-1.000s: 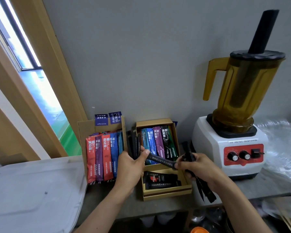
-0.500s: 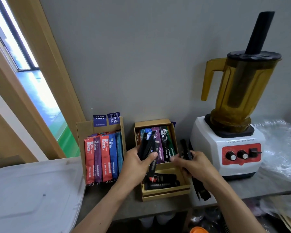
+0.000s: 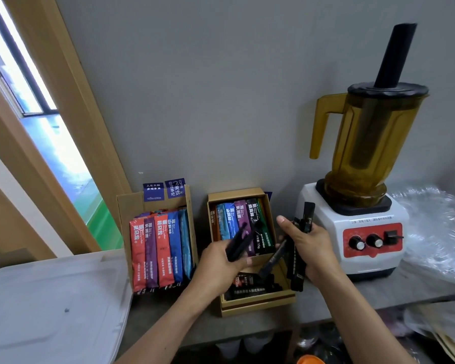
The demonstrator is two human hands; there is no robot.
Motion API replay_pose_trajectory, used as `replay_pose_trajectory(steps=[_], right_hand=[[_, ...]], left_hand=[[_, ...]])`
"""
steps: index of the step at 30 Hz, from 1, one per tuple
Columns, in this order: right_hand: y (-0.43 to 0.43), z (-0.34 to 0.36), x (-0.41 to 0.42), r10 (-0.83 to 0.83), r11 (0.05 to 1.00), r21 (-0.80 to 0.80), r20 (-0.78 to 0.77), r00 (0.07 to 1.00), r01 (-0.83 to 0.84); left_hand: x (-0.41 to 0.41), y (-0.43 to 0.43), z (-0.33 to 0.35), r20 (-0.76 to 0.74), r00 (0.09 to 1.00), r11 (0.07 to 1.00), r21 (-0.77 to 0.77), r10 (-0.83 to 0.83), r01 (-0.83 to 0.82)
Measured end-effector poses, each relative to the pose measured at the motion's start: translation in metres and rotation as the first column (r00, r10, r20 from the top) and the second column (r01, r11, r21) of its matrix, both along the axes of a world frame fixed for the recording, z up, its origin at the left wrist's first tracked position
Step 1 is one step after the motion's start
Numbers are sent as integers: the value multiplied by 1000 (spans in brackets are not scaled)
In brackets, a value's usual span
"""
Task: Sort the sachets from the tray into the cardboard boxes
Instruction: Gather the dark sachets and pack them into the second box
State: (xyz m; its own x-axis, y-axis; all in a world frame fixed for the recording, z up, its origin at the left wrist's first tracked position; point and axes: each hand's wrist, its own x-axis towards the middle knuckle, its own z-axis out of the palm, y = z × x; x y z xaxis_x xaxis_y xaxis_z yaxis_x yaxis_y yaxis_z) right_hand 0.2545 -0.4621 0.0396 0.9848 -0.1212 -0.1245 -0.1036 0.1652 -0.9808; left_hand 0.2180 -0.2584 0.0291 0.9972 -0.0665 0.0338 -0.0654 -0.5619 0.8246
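Two open cardboard boxes stand against the wall. The left box [image 3: 124, 206] holds red, purple and blue sachets [image 3: 158, 248] upright. The right box [image 3: 260, 307] holds blue, purple, black and green sachets [image 3: 234, 219] at its back and black sachets [image 3: 250, 285] lying flat at its front. My left hand [image 3: 216, 269] grips a small bundle of black sachets [image 3: 241, 240] over the right box. My right hand [image 3: 310, 245] grips several black sachets [image 3: 300, 248] just right of that box, one slanting down toward my left hand.
A blender with a white base [image 3: 352, 237] and amber jug [image 3: 365, 143] stands right of the boxes. Crinkled clear plastic [image 3: 436, 227] lies at the far right. A white plastic lid [image 3: 50, 306] covers the lower left. The counter's front edge [image 3: 352, 315] runs below the boxes.
My left hand drew its bundle of black sachets back toward me over the right box. My right hand rose and tilted its sachets more upright.
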Motion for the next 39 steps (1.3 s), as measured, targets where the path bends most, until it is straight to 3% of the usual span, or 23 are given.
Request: replay_pose_trajectory(steps=[3,7,13,20,29,34,37,39], right_hand=[[4,-4,-1,9,1000,-8,-9,1000,-9],[7,-3,-5,52,999,-9,-25,998,-52],[-2,-5,-6,90,992,-77,-107,990,-98],[-3,-7,-12,192,976,-74,-154,969,-205],[-11,-11,-11,245,939,-229,-72,967,-255],[-10,-10,-13,214,940,-257,-70,974,-225],[-7,-14,-11,144,907,-391,-60,988,-156],[-6,-14,-10,137,861,-485,-72,988,-154]], left_hand=[[-6,-3,10,-42,998,975,-219,-40,30],[-9,-3,7,-29,998,993,-105,-52,48],[-8,11,7,20,992,979,-163,126,-121],[-12,15,2,10,989,981,-129,145,-142],[-13,14,-3,-98,973,877,-420,211,-233],[-10,14,-7,-109,965,894,-363,239,-262],[-12,14,-5,-6,978,961,-184,207,-205],[-12,14,-3,22,981,971,-152,191,-185]])
